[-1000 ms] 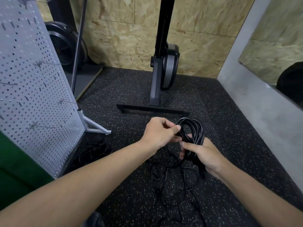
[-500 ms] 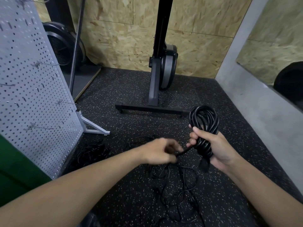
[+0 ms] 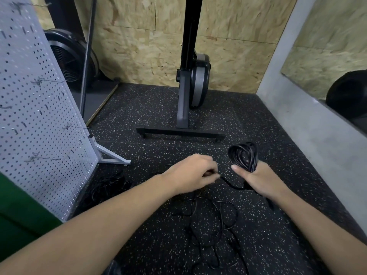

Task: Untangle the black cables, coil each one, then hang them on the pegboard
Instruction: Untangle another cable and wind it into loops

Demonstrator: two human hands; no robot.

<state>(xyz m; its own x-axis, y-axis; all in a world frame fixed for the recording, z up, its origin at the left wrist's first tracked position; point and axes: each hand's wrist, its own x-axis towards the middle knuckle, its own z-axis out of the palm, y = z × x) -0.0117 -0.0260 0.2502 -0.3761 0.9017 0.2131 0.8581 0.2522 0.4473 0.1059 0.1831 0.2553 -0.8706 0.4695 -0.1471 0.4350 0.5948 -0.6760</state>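
The black speckled rubber floor [image 3: 151, 108] runs back to chipboard walls, and I take the coil [image 3: 243, 155] of black cable as my marker for everything else. My right hand [image 3: 260, 179] is wrapped round the coil's lower end, thumb across the front, so the loops stand upright above the fist. Just left of the coil, my left hand [image 3: 190, 173] has its fingers curled in and pinches the loose tail [image 3: 231, 185]. The tail sags in a short bow from the coil's underside to that pinch. It therefore lies roughly sideways, right to left, and the left hand is the one on its free end. Below the coil, nearer to me, a tangle [image 3: 214, 221] of thin black cable lies spread on the floor; I cannot tell whether the tail runs on into it. The pegboard [image 3: 39, 116] stands well off to the coil's left. I judge the next wrap needs the left hand to carry the tail up and over the loops while the right keeps them bunched.
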